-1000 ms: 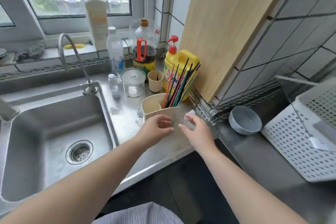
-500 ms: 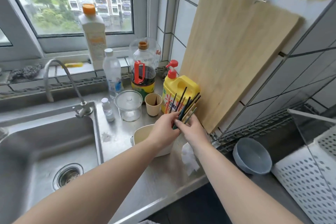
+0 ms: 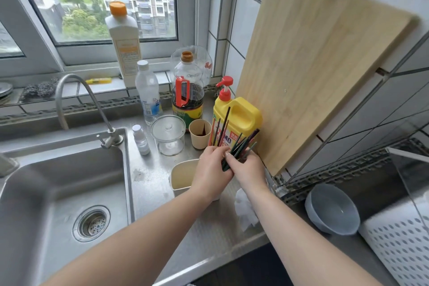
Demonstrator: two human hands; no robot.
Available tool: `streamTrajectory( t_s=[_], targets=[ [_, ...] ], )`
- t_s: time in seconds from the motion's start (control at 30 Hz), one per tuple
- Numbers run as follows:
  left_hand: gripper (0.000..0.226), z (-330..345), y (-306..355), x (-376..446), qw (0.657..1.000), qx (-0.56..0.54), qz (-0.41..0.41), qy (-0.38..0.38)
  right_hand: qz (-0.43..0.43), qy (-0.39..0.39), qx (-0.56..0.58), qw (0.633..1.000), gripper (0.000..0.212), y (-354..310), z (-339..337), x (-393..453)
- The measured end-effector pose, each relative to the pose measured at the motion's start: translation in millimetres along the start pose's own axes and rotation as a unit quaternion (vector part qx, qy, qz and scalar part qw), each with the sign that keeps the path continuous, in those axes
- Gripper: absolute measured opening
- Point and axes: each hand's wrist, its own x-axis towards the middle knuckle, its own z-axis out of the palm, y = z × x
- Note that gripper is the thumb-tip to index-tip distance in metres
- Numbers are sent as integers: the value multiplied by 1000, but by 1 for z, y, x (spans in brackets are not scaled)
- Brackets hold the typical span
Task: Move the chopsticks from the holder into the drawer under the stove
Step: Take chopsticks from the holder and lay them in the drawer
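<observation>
A bundle of coloured chopsticks (image 3: 234, 144) stands in the cream holder (image 3: 182, 175) on the steel counter, between the sink and the cutting board. My left hand (image 3: 212, 169) and my right hand (image 3: 248, 169) are both closed around the bundle from either side, just above the holder's rim. The chopstick tips fan out up and to the right in front of the yellow bottle. The holder's right part is hidden behind my hands. No drawer or stove is in view.
A yellow pump bottle (image 3: 239, 121), paper cup (image 3: 199, 133), glass jar (image 3: 168, 134) and several bottles crowd behind the holder. A wooden cutting board (image 3: 313, 65) leans on the tiled wall. The sink (image 3: 62, 193) lies left; a grey bowl (image 3: 332, 209) and white perforated basket (image 3: 399, 239) lie right.
Both hands rose from the front of the holder to the chopsticks and closed on the bundle. The view tilted up and left.
</observation>
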Motion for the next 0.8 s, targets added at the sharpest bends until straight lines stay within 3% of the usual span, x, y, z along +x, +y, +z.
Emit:
streamTrajectory(
  t_s=[0.2, 0.37, 0.6, 0.8],
  targets=[
    [66, 5, 0, -3, 997, -37, -30, -59, 24, -34, -12, 999, 23, 7, -3, 3],
    [76, 5, -3, -4, 993, -79, -47, -71, -27, -10, -24, 999, 22, 8, -4, 3],
    [29, 2, 1, 4, 995, -42, -38, -81, -116, -8, -50, 992, 17, -20, -19, 12],
    [9, 2, 15, 15, 997, -75, -12, -2, -148, -15, -65, 987, 23, -51, -29, 21]
  ],
)
